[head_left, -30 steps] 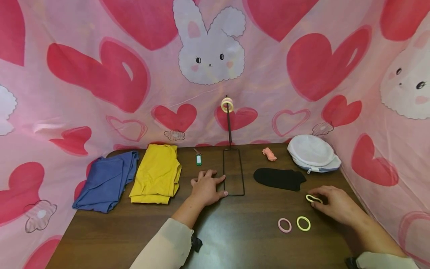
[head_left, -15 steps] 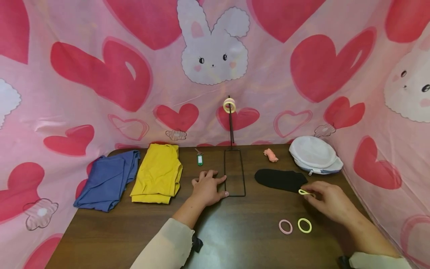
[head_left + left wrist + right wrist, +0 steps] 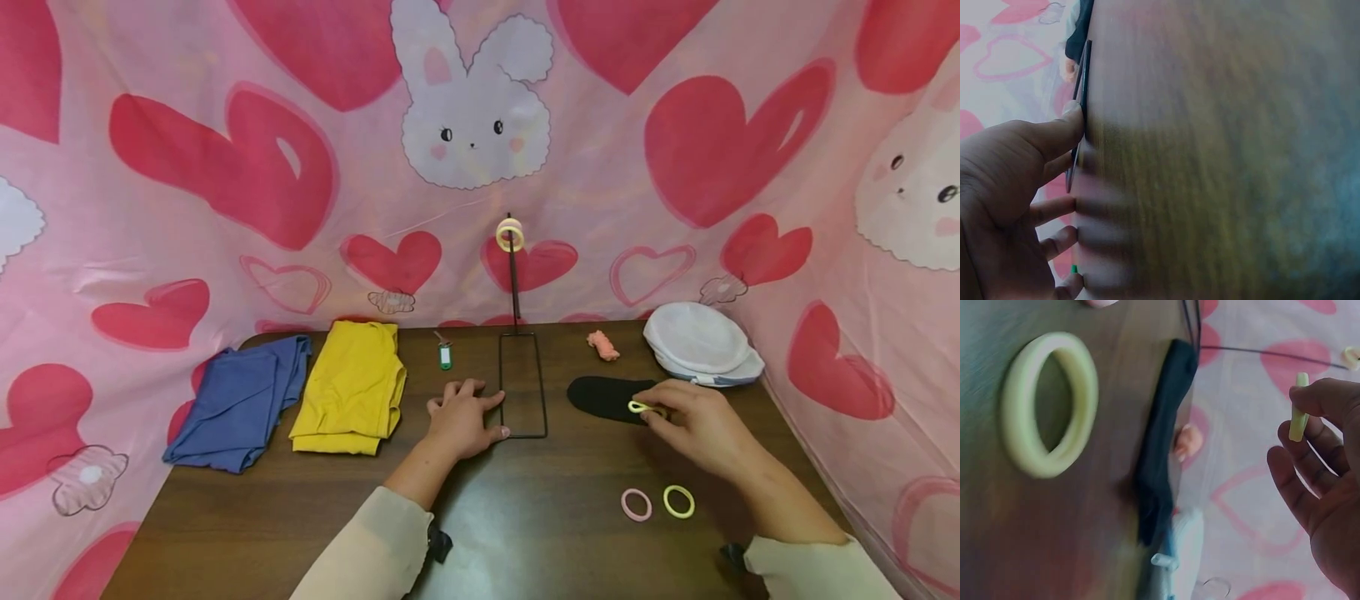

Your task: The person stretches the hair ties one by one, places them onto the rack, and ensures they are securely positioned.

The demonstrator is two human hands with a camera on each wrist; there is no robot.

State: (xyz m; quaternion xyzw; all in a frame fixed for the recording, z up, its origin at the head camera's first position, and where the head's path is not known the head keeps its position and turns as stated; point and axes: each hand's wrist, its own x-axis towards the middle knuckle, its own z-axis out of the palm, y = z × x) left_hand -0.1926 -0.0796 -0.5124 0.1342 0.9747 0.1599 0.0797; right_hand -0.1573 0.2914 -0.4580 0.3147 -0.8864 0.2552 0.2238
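A dark brown wood-grain table (image 3: 300, 517) fills the lower half of the frame, glossy at lower centre. Pink fabric (image 3: 570, 196) printed with red hearts and white rabbits encloses its back and sides. At centre, the left hand (image 3: 462, 421) has fingers spread apart, thumb and index finger touching a thin black metal wire stand (image 3: 513, 287). At right, the right hand (image 3: 701, 421) pinches a pale yellow ring (image 3: 1297, 427) between thumb and fingers. One pink ring (image 3: 624, 505) and one yellow ring (image 3: 666, 502) lie flat at lower right.
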